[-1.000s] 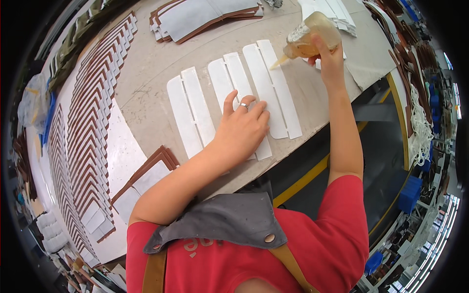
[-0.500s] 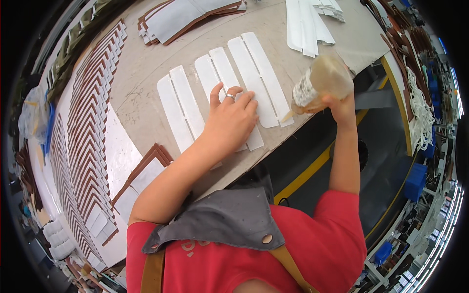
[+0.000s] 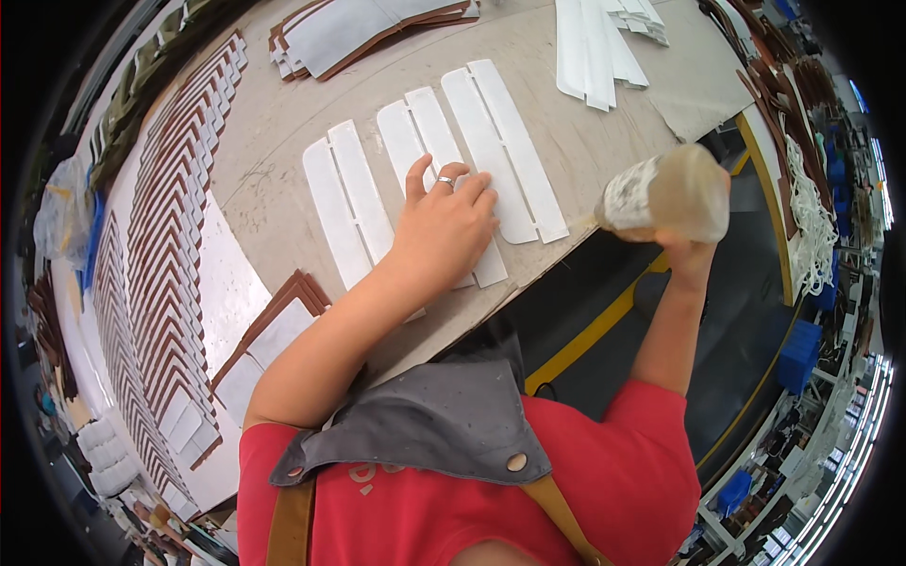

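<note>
Three pairs of white strips with rounded corners lie side by side: a left pair point(image 3: 330, 198), a middle pair point(image 3: 400, 130) and a right pair point(image 3: 486, 141). A narrow gap runs down each pair. My left hand point(image 3: 442, 231), a ring on one finger, rests on the middle pair with fingers apart and bent, covering its lower part. My right hand point(image 3: 691, 253) grips a translucent squeeze bottle point(image 3: 665, 196) of yellowish liquid, tilted on its side. Its blurred nozzle points left, just beyond the right pair and over the table's edge, apart from the strips.
Overlapping rows of brown-edged white pieces point(image 3: 175, 236) cover the left side of the worktable point(image 3: 274, 179). A brown-and-white stack point(image 3: 354, 33) lies at the back, with more white strips point(image 3: 590, 57) right of it. Beyond the near edge are a dark floor and a yellow bar point(image 3: 595, 335).
My right hand has drawn the bottle right and toward me, taking its nozzle off the lower end of the right pair. My left hand stays on the middle pair.
</note>
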### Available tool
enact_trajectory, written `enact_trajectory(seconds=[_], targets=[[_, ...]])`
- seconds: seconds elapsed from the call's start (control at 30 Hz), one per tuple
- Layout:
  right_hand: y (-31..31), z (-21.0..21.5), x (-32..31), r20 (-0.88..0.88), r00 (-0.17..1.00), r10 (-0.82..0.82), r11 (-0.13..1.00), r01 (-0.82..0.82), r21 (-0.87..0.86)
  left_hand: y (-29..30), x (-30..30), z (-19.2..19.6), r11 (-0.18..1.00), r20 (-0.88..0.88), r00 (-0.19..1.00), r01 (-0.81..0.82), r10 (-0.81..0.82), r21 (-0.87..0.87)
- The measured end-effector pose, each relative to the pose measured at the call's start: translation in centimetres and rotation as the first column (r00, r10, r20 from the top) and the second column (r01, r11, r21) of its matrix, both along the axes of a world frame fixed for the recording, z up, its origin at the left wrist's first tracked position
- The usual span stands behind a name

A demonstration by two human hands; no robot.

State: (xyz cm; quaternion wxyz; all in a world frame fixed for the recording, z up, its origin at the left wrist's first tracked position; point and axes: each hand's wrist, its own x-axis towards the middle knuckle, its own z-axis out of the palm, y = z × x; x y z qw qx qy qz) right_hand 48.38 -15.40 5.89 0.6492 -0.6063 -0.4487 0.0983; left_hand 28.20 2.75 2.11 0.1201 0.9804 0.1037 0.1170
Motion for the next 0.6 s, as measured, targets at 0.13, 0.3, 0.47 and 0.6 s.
enact_trajectory(seconds=[0.13,0.3,0.47,0.6], targets=[[4.2,-1.4,3.8,0.295,0.937,-0.186,0.982,0.183,0.037,-0.1,0.0,-0.1,1.000,0.019,1.000,0.007,-0.007,0.014],[13.6,-1.9,3.8,-0.001,0.995,-0.097,0.987,0.096,0.131,-0.1,0.1,0.1,1.000,-0.017,1.000,-0.016,0.016,0.005],[17.4,-3.3,4.9,0.039,0.999,-0.027,0.997,0.024,0.080,-0.1,0.1,-0.4,1.000,0.000,1.000,-0.022,0.022,0.007],[17.4,-3.6,5.5,0.045,0.997,-0.057,0.996,0.054,0.068,0.0,0.0,-0.3,1.000,-0.012,1.000,-0.015,0.016,0.010]])
